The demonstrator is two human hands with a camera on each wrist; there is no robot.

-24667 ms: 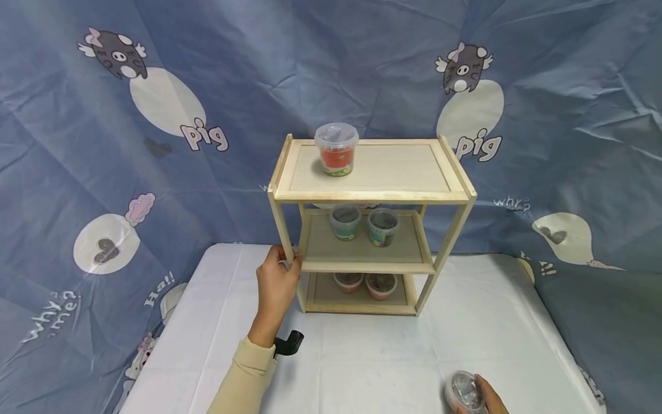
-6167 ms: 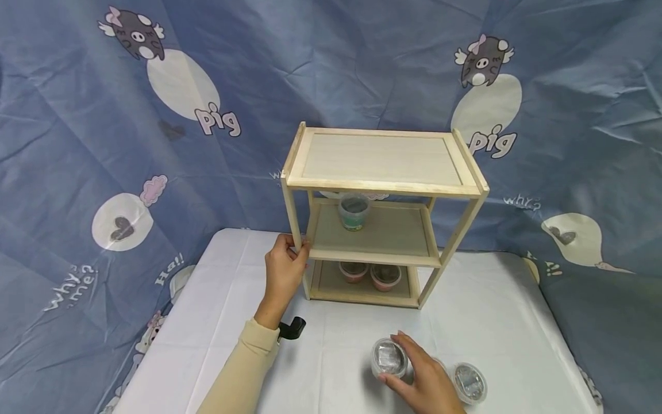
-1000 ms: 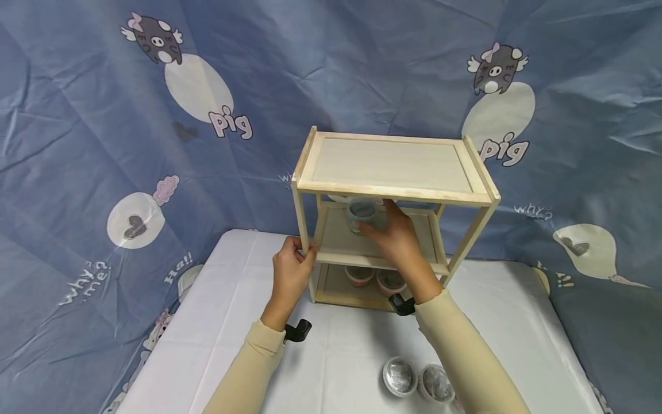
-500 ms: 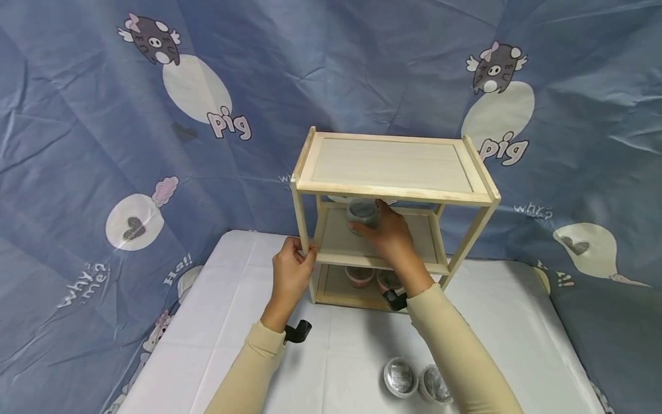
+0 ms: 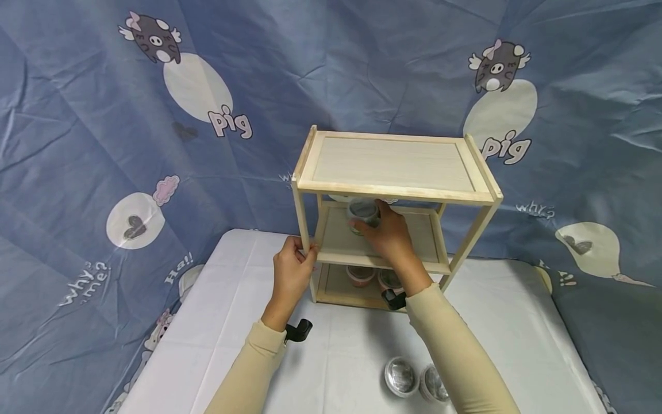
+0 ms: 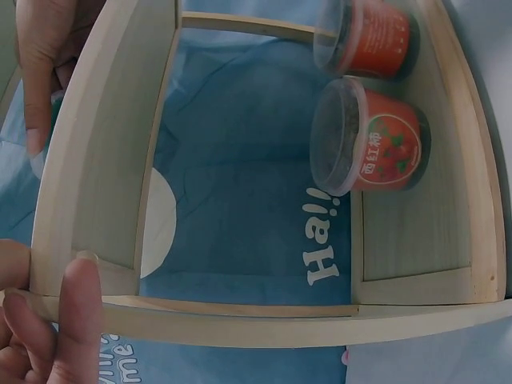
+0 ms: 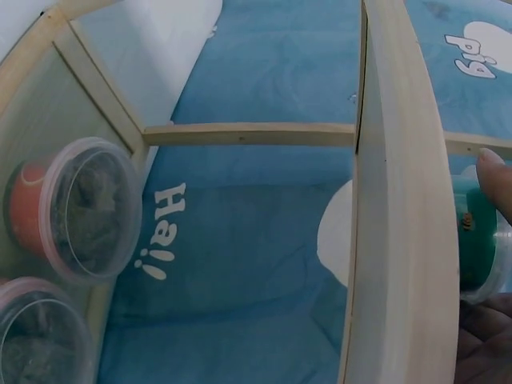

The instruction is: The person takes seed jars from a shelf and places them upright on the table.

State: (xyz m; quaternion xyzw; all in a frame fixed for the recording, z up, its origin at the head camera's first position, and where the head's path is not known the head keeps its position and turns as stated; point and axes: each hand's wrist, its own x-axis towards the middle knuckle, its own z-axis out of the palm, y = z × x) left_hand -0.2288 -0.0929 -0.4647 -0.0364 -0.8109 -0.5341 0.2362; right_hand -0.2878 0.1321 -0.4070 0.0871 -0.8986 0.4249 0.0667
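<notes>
Here the upright cup (image 5: 362, 209) is gripped from its near right by the right hand (image 5: 389, 234), the left rack post (image 5: 300, 213) held by the left hand (image 5: 291, 265).

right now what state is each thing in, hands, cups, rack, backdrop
left hand: gripping the left front post
right hand: gripping the green cup
green cup: upright at the middle level, resting or lifted unclear
two red cups: upright on the bottom level, lids on
two cups on the table: lids on
rack: standing upright
backdrop: hanging, wrinkled
</notes>
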